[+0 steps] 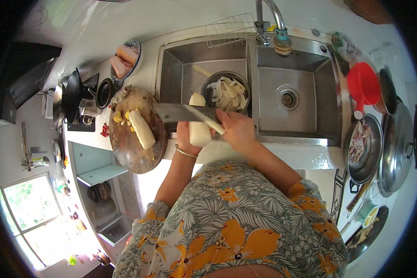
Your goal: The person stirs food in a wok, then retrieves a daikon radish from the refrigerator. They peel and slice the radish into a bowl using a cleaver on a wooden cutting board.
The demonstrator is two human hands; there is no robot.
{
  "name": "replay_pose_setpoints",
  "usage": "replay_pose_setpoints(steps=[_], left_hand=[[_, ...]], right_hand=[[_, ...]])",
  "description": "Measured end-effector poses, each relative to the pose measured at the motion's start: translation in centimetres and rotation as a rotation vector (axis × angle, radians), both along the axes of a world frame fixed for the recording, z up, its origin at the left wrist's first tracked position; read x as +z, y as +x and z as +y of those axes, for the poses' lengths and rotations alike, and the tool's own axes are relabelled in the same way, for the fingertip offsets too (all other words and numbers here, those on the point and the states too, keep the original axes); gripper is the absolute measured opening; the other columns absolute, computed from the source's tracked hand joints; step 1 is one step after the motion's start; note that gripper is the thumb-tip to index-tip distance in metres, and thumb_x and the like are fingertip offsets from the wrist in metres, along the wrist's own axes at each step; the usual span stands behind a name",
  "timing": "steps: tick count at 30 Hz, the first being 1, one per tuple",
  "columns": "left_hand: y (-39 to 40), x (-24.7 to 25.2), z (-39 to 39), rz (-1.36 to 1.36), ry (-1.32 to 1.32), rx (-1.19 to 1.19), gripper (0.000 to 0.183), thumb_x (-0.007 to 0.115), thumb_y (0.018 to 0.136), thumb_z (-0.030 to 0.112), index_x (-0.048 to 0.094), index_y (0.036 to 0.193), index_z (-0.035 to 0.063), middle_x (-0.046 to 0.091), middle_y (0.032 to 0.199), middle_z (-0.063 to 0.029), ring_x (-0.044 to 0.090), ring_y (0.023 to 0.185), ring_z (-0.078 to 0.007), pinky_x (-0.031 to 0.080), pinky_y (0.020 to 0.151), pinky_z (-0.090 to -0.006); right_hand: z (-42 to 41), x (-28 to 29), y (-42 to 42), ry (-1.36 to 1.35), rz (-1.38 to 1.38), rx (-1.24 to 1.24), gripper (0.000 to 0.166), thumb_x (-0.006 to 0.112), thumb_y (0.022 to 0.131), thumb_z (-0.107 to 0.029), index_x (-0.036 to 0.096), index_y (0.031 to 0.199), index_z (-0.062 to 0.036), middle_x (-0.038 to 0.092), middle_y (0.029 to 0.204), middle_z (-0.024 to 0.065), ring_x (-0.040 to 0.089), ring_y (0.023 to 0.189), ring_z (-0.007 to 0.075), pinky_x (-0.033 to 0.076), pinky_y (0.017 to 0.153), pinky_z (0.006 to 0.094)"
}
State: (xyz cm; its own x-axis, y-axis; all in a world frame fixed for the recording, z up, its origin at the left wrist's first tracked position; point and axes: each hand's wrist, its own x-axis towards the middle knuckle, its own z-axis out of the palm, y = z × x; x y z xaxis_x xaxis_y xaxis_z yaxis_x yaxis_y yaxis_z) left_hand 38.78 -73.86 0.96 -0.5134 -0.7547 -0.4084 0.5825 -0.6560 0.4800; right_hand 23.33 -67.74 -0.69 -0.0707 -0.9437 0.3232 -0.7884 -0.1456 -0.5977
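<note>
My left hand grips a peeled white radish, which lies lengthwise across the near rim of the left sink basin. My right hand is shut on a broad-bladed kitchen knife, its blade crossing over the radish. A strip of white peel seems to lie on the blade. Behind it, in the left basin, a metal bowl holds white peelings. To the left, a round wooden cutting board bears another peeled white piece and crushed yellowish bits.
Raw meat lies on a patterned plate at the back left. A faucet rises behind the double sink. At the right are a red ladle, a pan with meat, and a large lid.
</note>
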Motion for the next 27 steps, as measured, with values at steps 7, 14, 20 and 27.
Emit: replay_pose_setpoints(steps=[7, 14, 20, 27], left_hand=[[0.0, 0.5, 0.5, 0.109, 0.039, -0.07, 0.04, 0.04, 0.093, 0.036, 0.054, 0.112, 0.0047, 0.06, 0.099, -0.0155, 0.06, 0.084, -0.0249, 0.051, 0.069, -0.0366], [2.2, 0.4, 0.0, 0.107, 0.088, -0.31, 0.04, 0.047, 0.087, 0.04, 0.052, 0.108, 0.006, 0.058, 0.081, -0.0137, 0.056, 0.059, -0.024, 0.044, 0.049, -0.0346], [1.6, 2.4, 0.4, -0.229, -0.106, -0.249, 0.052, 0.058, 0.086, 0.027, 0.039, 0.132, 0.0116, 0.059, 0.089, -0.0109, 0.06, 0.067, -0.0209, 0.049, 0.05, -0.0332], [2.3, 0.6, 0.0, -0.456, -0.204, -0.301, 0.057, 0.064, 0.082, 0.016, 0.041, 0.134, 0.0114, 0.058, 0.102, -0.0057, 0.059, 0.083, -0.0161, 0.05, 0.067, -0.0309]], right_hand=[[-1.2, -1.4, 0.5, 0.042, 0.043, -0.064, 0.028, 0.059, 0.074, -0.015, 0.059, 0.102, -0.009, 0.06, 0.071, 0.0118, 0.062, 0.064, 0.0305, 0.049, 0.053, 0.0415], [-3.1, -3.3, -1.7, 0.443, -0.027, -0.087, 0.019, 0.059, 0.078, -0.013, 0.063, 0.095, -0.009, 0.065, 0.077, 0.0149, 0.065, 0.074, 0.0324, 0.051, 0.064, 0.0442], [-2.0, -2.2, -2.6, 0.312, -0.069, -0.158, 0.012, 0.061, 0.081, -0.018, 0.064, 0.09, -0.0109, 0.064, 0.071, 0.0121, 0.064, 0.066, 0.0306, 0.05, 0.057, 0.0409], [-1.0, 0.3, -2.4, 0.012, -0.005, -0.059, 0.013, 0.062, 0.073, -0.014, 0.065, 0.086, -0.0145, 0.061, 0.064, 0.0061, 0.061, 0.059, 0.0281, 0.047, 0.051, 0.0397]])
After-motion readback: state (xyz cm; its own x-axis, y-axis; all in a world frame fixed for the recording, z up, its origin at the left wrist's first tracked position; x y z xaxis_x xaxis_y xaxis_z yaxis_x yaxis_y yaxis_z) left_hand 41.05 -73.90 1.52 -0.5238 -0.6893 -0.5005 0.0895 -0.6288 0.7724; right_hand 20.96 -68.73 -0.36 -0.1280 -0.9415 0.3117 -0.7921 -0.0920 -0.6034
